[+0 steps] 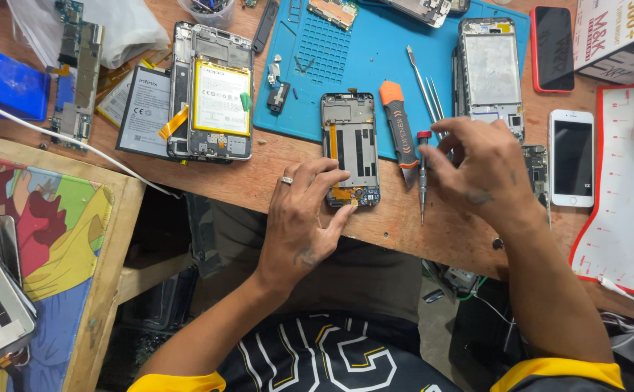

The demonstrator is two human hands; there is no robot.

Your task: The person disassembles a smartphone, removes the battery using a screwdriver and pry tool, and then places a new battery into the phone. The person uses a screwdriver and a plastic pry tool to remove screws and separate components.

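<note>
A: Left hand [304, 218]?
B: Flat on the counter [288, 163] at its near edge. Fingers spread; fingertips rest on the lower end of the opened phone frame [350, 149]. Ring on one finger. Pressing down, not gripping.

A: Where does that frame lie?
B: Half on the blue work mat [324, 65], half on bare wood; its lower end points at the near edge. Back cover off, ribbon cable and small board visible at the bottom.

A: Right hand [480, 170]?
B: Fingers pinched together on the red cap of a slim screwdriver [423, 181]. The screwdriver stands close to upright, tip on the wood just right of the frame, apart from it.

A: What lies between them?
B: An orange-and-grey pry tool [399, 131], flat, across the mat's near edge. Tweezers [426, 91] beyond it on the mat, partly under the right hand's fingers.

A: Rest of the counter?
B: Left of the mat: a second opened phone [211, 91] with a yellow-labelled battery, a loose battery [145, 109] touching its left side. Far left: a circuit board [77, 80] and a blue box [5, 83]. On the mat's right end: another stripped frame [491, 72]. Toward the right edge: a red-edged phone [553, 49] and a white phone [571, 157], both screen up, beside a white mat with red trim [622, 218].
</note>
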